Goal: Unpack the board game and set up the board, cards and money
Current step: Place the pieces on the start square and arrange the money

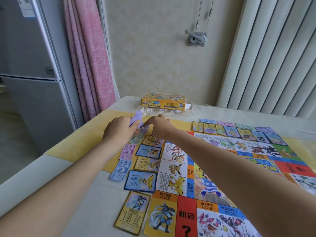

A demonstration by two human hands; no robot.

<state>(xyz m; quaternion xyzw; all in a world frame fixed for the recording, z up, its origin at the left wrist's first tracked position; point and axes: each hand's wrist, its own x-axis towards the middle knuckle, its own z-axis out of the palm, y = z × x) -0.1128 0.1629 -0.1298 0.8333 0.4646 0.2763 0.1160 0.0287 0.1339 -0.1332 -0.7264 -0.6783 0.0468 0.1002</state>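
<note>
The game board (pixel 213 178) lies unfolded on the table. Property cards run along its left edge (pixel 142 181) and its far edge (pixel 239 130). Paper money lies left of the cards: a blue note (pixel 121 170), a pink note (pixel 127 151) and a green note (pixel 135 139). My left hand (pixel 118 130) grips a small stack of purple notes (pixel 135 119). My right hand (pixel 159 126) pinches a purple note (pixel 143 129) just beside the left hand, above the far left corner of the board.
The yellow game box (pixel 163 101) lies open at the far side, with clear plastic wrap (pixel 153 111) in front of it. A yellow cloth (pixel 82 147) covers part of the white table. A fridge (pixel 30 65) and a pink curtain (pixel 89 57) stand to the left.
</note>
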